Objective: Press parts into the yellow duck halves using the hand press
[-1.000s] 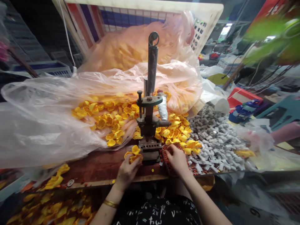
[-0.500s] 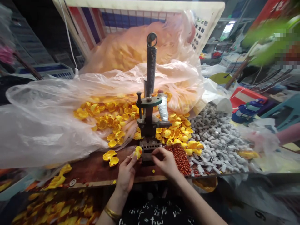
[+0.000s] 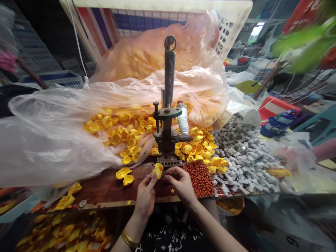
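My left hand (image 3: 146, 196) is closed on a small yellow plastic shell (image 3: 158, 170) with red marks, held upright between thumb and fingers. A thin pale stick or wire juts out to its left. My right hand (image 3: 182, 183) is pinched close by the shell's right side; anything between its fingertips is too small to make out. Just behind both hands stands a hand press (image 3: 168, 136) with a tall spring and a row of holes in its base. Dark red beads (image 3: 201, 179) lie beside my right hand. An opened yellow shell pair (image 3: 124, 173) rests left of my left hand.
Yellow shells (image 3: 115, 136) spill from a clear plastic bag (image 3: 57, 129) behind the press. A heap of small grey-white blocks with wires (image 3: 238, 154) covers the right side. A white crate (image 3: 157, 5) tilts at the back. More yellow shells (image 3: 65, 232) lie below the table's front edge.
My right hand has moved left from above the bead side to the shell. My left hand has shifted slightly right, holding the same shell.
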